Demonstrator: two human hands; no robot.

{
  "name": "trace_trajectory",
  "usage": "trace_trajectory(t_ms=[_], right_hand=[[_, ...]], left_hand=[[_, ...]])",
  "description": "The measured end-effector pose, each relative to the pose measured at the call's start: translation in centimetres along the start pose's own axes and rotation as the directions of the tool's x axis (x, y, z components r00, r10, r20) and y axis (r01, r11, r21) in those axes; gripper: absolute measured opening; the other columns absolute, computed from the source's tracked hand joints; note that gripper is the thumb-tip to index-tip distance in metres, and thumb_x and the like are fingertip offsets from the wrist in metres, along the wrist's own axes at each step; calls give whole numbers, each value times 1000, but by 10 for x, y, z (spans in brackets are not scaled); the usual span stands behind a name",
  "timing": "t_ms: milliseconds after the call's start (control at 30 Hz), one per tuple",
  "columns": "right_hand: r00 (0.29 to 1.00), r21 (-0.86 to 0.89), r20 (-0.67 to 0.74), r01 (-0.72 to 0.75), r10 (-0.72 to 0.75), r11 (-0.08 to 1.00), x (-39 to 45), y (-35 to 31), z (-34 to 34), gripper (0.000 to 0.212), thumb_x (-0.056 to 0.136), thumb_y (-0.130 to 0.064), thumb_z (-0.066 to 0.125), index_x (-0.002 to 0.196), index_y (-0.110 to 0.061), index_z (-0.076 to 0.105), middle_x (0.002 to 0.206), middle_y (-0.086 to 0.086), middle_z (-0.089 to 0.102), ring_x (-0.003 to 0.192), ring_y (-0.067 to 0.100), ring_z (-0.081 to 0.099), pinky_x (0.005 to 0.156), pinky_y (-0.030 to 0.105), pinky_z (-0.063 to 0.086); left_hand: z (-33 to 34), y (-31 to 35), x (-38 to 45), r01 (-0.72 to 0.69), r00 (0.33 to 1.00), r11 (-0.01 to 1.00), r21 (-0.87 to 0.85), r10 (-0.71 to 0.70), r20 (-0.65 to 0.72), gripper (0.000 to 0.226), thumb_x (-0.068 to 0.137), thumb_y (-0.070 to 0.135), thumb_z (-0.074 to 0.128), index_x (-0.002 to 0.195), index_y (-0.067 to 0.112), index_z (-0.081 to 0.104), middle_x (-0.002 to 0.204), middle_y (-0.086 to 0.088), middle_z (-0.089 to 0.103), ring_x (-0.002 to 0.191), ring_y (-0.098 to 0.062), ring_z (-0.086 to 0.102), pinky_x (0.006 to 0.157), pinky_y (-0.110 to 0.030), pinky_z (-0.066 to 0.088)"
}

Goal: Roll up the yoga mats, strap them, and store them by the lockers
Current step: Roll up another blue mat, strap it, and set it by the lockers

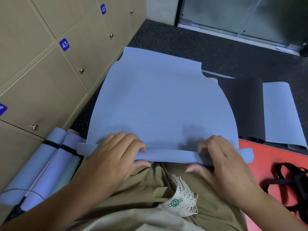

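Observation:
A light blue yoga mat lies flat on the dark floor, stretching away from me. Its near end is curled into a first small roll just in front of my knees. My left hand grips the roll's left part, fingers curled over the top and thumb beneath. My right hand grips the right part the same way. Two rolled blue mats, each bound with a black strap, lie at the left against the lockers.
Black straps lie in a tangle on a red mat at the right. A black mat and another blue mat lie flat beyond it. A glass door is at the far end.

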State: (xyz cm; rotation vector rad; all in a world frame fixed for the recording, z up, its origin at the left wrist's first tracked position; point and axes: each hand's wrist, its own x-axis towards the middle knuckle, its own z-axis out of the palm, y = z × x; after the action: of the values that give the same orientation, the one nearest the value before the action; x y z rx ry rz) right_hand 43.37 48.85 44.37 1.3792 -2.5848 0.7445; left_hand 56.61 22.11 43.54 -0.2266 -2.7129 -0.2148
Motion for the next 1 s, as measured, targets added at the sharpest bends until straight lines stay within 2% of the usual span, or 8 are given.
trace_trajectory(t_ms=[167,267,500,600,700,800,900,1000], right_hand=[[994,-104,-69,75,-82,992,-1,-1,4,44,100,-62,48,92,-18,48,79,-3,51,72,19,45,68,28,35],[977,-241,-68,183,-204,953,-2,0,4,42,100,-53,56,85,-14,59,74,0,53,65,22,47,64,33,36],[964,-321,-100,204,-247,925,-1,7,1,48,103,-48,56,74,-11,66,66,1,52,56,23,51,55,34,39],[970,-290,-118,170,-212,942,4,10,0,53,104,-49,55,68,-12,63,63,1,49,52,22,51,45,34,38],[985,-224,-91,120,-143,967,11,11,-3,55,101,-55,52,67,-14,61,61,-1,49,50,21,51,47,27,29],[997,-79,-69,15,-20,997,18,11,-7,55,91,-65,55,66,-17,59,59,-6,49,48,13,44,51,22,25],[993,94,-29,-107,111,990,27,14,-8,56,79,-74,63,66,-20,50,61,-13,40,54,12,39,50,24,32],[983,116,13,-183,183,976,31,17,-7,61,72,-81,62,64,-23,44,59,-12,38,59,13,44,50,27,35]], left_hand=[[-1,3,1,-51,999,990,132,52,-8,38,107,49,48,90,17,60,85,5,59,71,-22,57,72,-36,38],[0,4,3,-70,997,973,220,74,-13,39,108,46,47,87,16,61,80,2,58,69,-24,55,70,-39,40],[2,3,8,-69,997,976,205,75,-22,45,110,41,45,81,11,64,73,-2,53,60,-24,51,54,-43,47],[3,1,11,-50,998,981,189,54,-14,46,111,40,42,81,12,64,72,-1,51,58,-22,52,53,-42,50],[0,-4,17,0,1000,993,116,3,-21,54,110,48,36,78,15,64,69,1,54,55,-21,56,48,-38,49],[-6,-7,25,137,990,988,-68,-138,-20,52,99,63,41,78,20,62,67,5,54,51,-16,54,43,-35,46],[-10,-8,30,348,936,909,-229,-350,33,48,80,75,60,82,29,46,81,7,52,65,-13,52,46,-32,45],[-8,-10,32,449,892,846,-287,-441,95,53,71,75,63,78,27,42,78,5,52,65,-16,51,49,-35,45]])
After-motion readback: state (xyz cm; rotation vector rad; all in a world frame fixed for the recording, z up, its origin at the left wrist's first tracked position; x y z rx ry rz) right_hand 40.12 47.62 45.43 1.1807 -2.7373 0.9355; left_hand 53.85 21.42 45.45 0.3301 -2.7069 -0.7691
